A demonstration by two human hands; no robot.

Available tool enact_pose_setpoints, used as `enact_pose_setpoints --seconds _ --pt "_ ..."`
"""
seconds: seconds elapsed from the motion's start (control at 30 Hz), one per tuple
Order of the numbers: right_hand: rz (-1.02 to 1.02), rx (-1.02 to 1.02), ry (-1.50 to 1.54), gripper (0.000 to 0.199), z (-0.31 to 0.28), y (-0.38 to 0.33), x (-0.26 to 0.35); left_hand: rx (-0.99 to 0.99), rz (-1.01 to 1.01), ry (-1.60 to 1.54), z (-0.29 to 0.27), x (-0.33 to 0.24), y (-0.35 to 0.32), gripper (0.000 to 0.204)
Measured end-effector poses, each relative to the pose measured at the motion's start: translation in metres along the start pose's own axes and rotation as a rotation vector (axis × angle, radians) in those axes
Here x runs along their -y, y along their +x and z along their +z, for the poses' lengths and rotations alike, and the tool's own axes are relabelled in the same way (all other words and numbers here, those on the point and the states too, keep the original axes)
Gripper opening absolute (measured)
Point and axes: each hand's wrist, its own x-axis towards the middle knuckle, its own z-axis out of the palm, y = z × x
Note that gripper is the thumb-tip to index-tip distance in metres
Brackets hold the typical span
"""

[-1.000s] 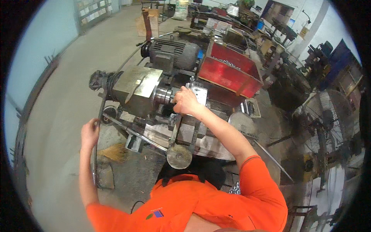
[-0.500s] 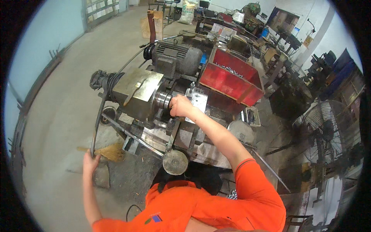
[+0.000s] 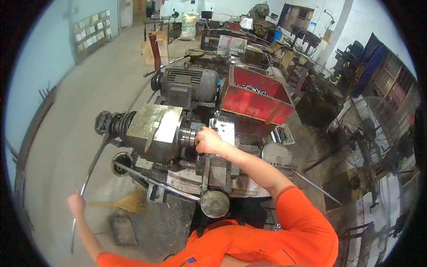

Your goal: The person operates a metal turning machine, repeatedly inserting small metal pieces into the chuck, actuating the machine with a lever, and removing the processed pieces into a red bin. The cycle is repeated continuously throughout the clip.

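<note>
My left hand (image 3: 76, 204) is wrapped round a long metal lever (image 3: 92, 168) at the left. The lever runs down from the rear end of a lathe headstock (image 3: 156, 129) with a bright metal cover. My right hand (image 3: 208, 140) is closed right at the front of the shiny round chuck (image 3: 187, 137). Whatever its fingers pinch is hidden behind them. Just beyond that hand is a metal block (image 3: 224, 129) with an upright bolt (image 3: 216, 116). Below, a chrome bar (image 3: 160, 182) and a round disc handwheel (image 3: 215, 204) stand near my body.
A grey electric motor (image 3: 190, 85) sits behind the headstock. The red box (image 3: 258, 107) at its right holds small metal parts. A straw broom (image 3: 131, 203) and a dustpan (image 3: 122, 229) lie on the floor at the left. A large fan (image 3: 362, 127) stands at the right.
My left hand has swung the lever outward to the left. My right hand stays at the chuck. The whole view has shifted, showing more of the room's far end.
</note>
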Motion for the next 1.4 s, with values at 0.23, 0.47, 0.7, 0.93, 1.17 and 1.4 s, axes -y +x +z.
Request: enact_pose_setpoints --seconds 0.23,0.47,0.7,0.93,1.17,1.4 --pt "-0.142 -0.284 0.107 0.034 -0.016 -0.046 -0.003 -0.573 -0.250 -0.891 -0.019 -0.130 0.000 0.034" --pt "0.048 -0.413 0.133 0.044 -0.043 -0.187 -0.051 0.472 0.104 -0.691 0.039 -0.361 -0.052 0.062" --pt "0.449 -0.411 0.102 0.050 -0.032 -0.336 -0.135 0.415 0.411 -0.107 0.067 -0.308 0.008 0.049" --pt "1.321 -0.054 -0.206 0.059 0.005 -0.555 -0.257 0.249 0.172 -0.671 0.080 -0.259 0.000 0.042" --pt "1.467 0.067 -0.356 0.026 0.032 -0.575 -0.218 0.250 -0.397 -1.649 -0.035 -0.245 0.009 0.050" --pt "1.337 -0.133 0.345 0.028 0.075 -0.570 -0.074 0.115 -0.482 -1.864 -0.010 -0.311 0.020 0.027"
